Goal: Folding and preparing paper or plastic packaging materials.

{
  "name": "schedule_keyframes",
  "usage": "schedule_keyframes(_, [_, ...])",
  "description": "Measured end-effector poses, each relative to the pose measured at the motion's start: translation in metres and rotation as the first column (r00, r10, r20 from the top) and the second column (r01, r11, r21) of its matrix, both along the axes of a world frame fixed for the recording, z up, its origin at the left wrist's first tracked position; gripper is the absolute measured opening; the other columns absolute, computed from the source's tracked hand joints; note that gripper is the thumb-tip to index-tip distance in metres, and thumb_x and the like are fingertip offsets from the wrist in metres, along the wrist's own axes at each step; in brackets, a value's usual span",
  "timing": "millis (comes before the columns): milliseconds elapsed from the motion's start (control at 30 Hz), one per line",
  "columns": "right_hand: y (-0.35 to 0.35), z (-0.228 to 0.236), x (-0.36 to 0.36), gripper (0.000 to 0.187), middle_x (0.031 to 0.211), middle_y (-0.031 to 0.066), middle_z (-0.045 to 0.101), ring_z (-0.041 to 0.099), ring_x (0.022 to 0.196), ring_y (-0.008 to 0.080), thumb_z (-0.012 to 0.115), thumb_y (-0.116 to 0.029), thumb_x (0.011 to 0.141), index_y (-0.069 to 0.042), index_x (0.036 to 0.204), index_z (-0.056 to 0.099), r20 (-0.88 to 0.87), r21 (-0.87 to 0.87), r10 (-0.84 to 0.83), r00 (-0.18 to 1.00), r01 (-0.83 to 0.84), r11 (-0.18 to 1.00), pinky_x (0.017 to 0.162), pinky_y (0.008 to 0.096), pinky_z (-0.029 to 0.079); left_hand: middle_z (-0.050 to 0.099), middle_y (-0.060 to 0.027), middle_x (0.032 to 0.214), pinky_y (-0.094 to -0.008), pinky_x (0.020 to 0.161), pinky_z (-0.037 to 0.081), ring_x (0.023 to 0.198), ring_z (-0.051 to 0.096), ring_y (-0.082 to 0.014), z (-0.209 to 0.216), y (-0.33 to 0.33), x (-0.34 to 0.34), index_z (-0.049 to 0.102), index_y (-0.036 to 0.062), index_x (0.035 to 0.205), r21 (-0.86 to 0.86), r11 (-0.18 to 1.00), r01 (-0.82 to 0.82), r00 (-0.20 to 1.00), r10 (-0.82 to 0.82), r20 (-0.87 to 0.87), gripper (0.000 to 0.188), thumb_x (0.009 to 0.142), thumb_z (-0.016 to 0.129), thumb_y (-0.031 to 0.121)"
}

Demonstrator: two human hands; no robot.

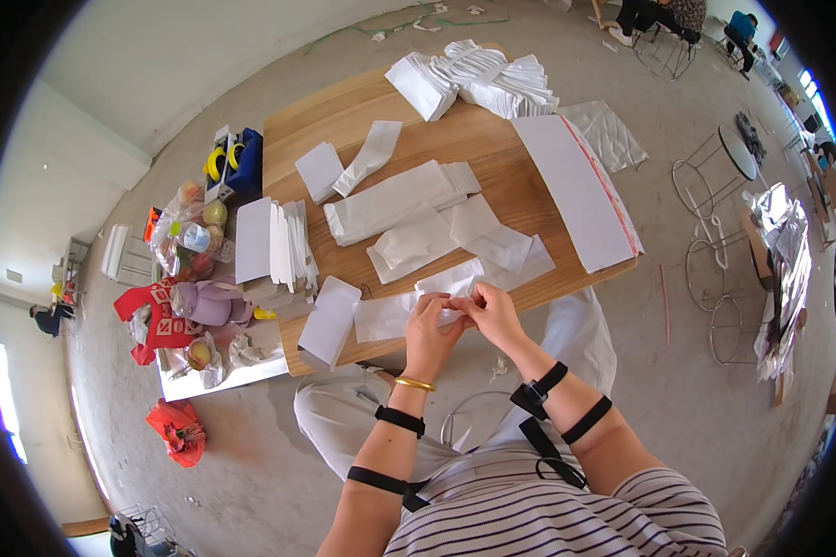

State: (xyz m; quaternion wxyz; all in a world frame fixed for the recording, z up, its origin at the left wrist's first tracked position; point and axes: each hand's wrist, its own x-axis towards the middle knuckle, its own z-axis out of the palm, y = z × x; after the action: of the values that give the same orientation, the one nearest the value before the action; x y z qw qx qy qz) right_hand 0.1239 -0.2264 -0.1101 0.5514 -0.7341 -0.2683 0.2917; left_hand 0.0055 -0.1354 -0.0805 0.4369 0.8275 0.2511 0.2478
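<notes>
At the table's near edge, my left hand (428,327) and my right hand (492,314) meet, fingertips pinched together on a thin white sheet (385,317). It looks like a flat paper or plastic sleeve, and its gripped part is mostly hidden by my fingers. Just beyond my hands lie loose translucent white sheets (418,249) and a flat stack of long white sleeves (381,206). Left of my left hand, a white card (330,320) lies at the table edge. A smaller white stack (319,171) and a folded white strip (370,158) are farther back.
Bundled white sleeves (478,79) sit at the far edge of the wooden table (330,111). A long white box (576,190) lies on the right. Upright white cards (274,243), a blue tape holder (243,165) and bagged fruit (200,218) stand left. Stools (736,153) stand on the floor.
</notes>
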Motion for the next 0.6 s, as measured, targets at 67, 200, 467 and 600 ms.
schedule_keyframes(67, [0.000, 0.000, -0.001, 0.033, 0.063, 0.0012, 0.057, 0.055, 0.055, 0.0056, 0.073, -0.017, 0.091, -0.002, 0.071, 0.051, -0.006, 0.000, -0.001, 1.000, 0.001, 1.000, 0.047, 0.0231, 0.044, 0.065, -0.0125, 0.106, -0.0373, 0.086, 0.051, 0.098, 0.064, -0.0306, 0.000, 0.001, 0.000, 0.066, 0.0012, 0.094, 0.028, 1.000, 0.009, 1.000, -0.009, -0.005, 0.021, 0.075, 0.075, 0.005])
schedule_keyframes(200, [-0.001, 0.005, 0.000, 0.030, 0.063, 0.0059, 0.059, 0.053, 0.056, 0.0104, 0.077, -0.019, 0.086, -0.001, 0.073, 0.056, 0.017, -0.005, -0.003, 1.000, 0.003, 1.000, 0.051, 0.0296, 0.046, 0.065, -0.0128, 0.105, -0.0374, 0.085, 0.051, 0.097, 0.064, -0.0307, -0.003, 0.001, 0.002, 0.066, 0.0006, 0.091, 0.031, 0.999, 0.018, 1.000, -0.017, -0.026, 0.017, 0.075, 0.074, 0.004])
schedule_keyframes(467, [-0.014, 0.033, 0.003, 0.019, 0.078, 0.0058, 0.067, 0.062, 0.067, 0.0108, 0.073, -0.014, 0.088, 0.001, 0.090, 0.062, -0.132, 0.064, 0.115, 0.985, -0.107, 0.992, 0.062, 0.0275, 0.051, 0.065, -0.0140, 0.104, -0.0348, 0.082, 0.051, 0.096, 0.063, -0.0277, -0.010, 0.005, -0.001, 0.067, 0.0009, 0.090, -0.081, 0.996, -0.048, 0.999, 0.049, 0.008, 0.012, 0.079, 0.071, 0.004])
schedule_keyframes(600, [-0.011, 0.023, 0.001, 0.013, 0.081, 0.0057, 0.069, 0.064, 0.072, 0.0101, 0.070, -0.007, 0.088, 0.001, 0.096, 0.065, 0.008, 0.066, 0.085, 0.996, -0.085, 0.994, 0.067, 0.0267, 0.052, 0.064, -0.0135, 0.100, -0.0355, 0.083, 0.050, 0.093, 0.062, -0.0293, -0.008, 0.005, 0.002, 0.066, -0.0008, 0.087, -0.109, 0.992, -0.062, 0.998, 0.064, 0.014, 0.012, 0.078, 0.072, 0.005])
